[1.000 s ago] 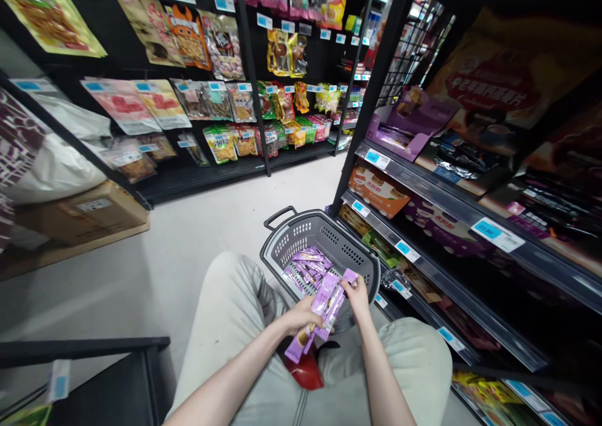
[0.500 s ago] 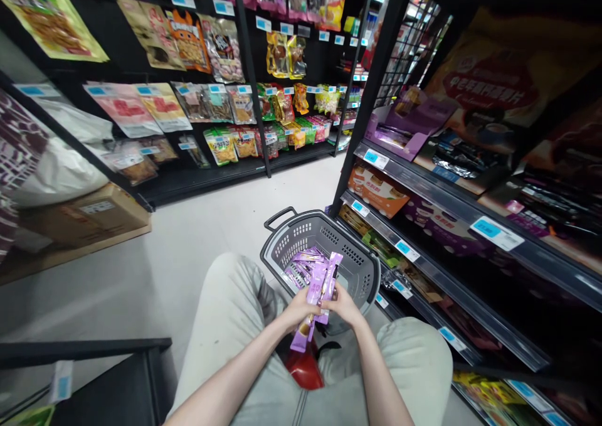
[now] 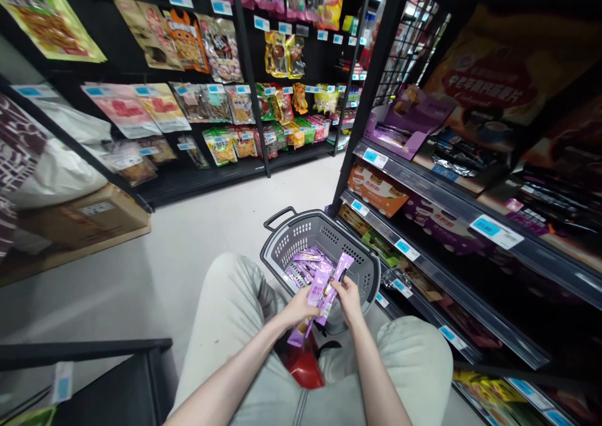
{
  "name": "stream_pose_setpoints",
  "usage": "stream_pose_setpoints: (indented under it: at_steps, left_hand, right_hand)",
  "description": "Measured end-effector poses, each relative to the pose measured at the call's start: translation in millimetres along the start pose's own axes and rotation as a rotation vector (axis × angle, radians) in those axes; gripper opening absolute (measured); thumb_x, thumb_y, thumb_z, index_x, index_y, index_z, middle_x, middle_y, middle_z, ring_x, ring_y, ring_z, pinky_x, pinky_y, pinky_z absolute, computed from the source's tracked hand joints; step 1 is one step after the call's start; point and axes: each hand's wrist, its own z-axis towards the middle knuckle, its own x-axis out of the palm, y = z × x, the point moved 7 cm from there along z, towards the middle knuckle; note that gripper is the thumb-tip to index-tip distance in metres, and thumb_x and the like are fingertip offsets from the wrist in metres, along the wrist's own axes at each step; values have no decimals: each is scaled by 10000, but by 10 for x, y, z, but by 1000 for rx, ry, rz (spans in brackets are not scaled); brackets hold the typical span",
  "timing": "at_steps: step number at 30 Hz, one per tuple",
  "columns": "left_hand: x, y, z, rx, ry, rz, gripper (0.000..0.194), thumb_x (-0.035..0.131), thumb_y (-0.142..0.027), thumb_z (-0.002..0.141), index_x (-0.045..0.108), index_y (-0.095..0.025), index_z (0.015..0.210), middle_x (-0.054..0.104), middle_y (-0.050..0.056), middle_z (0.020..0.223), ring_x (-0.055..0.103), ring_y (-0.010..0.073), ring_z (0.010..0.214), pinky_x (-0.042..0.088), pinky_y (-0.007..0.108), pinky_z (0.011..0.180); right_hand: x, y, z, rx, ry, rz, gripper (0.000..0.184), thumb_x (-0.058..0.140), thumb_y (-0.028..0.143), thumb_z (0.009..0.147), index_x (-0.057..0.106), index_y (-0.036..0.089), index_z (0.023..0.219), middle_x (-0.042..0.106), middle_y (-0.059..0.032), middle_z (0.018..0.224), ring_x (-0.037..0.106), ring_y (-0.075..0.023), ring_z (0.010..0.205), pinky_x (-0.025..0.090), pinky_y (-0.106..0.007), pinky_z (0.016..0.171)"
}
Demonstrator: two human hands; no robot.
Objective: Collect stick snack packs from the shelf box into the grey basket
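Note:
My left hand (image 3: pixel 301 308) is closed on a few long purple sachets (image 3: pixel 318 286), whose lower ends stick out below the fingers. Between the fingers and thumb of my right hand (image 3: pixel 347 293) is another purple sachet (image 3: pixel 336 282), tilted up to the right and lying close against the left hand's ones. Both hands are over the near side of a grey shopping basket (image 3: pixel 323 226). Inside it, on the left, lies a loose heap of more purple sachets (image 3: pixel 308 264). How many sachets each hand holds, I cannot tell.
To the right, a black shelf unit (image 3: pixel 437 194) carries boxes and packets, including an open purple display box (image 3: pixel 399 128). Snack bags hang on a rack (image 3: pixel 207 178) ahead. A cardboard box (image 3: pixel 94 222) sits at left. A black frame (image 3: pixel 84 349) stands lower left.
My right hand has moved up and to the right with its sachet, drawing it a little apart from those in my left hand. The basket has stayed put.

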Motion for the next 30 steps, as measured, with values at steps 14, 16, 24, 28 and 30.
stream_pose_setpoints:
  at_steps: [14,16,24,28,30]
  left_hand:
    - [178,-62,-89,47,161,176,341,650,-90,482,577,-124,813,597,-16,731,518,138,672,396,210,637]
    - [196,-60,-103,41,183,195,326,644,-91,485,581,-122,803,597,-17,722,516,139,670,394,207,632]
    - [50,35,-9,-11,-21,-20,337,651,-67,461,584,-111,788,602,-4,685,522,127,612,400,209,590]
    - [-149,69,50,8,-219,-302,329,647,-85,483,582,-106,804,620,28,702,558,147,630,423,243,621]
    - [-223,101,57,2,-281,-409,291,654,-113,494,580,-99,775,619,36,658,558,146,576,430,254,585]
  right_hand:
    - [-461,101,34,-4,-375,257,227,650,325,552,567,156,680,565,33,545,521,-122,510,415,-261,542]
    - [-559,92,36,-12,-437,250,233,633,367,572,535,158,603,524,43,493,497,-114,474,406,-255,510]
    - [-297,22,52,127,-24,125,345,518,498,643,519,194,807,564,3,662,540,-122,524,443,-238,448]
    - [152,-157,-102,206,258,-59,438,682,330,523,486,221,899,562,25,718,562,-127,507,463,-240,400]
    - [283,-241,-143,202,277,-99,423,662,324,553,479,215,919,565,35,674,566,-129,468,472,-252,401]
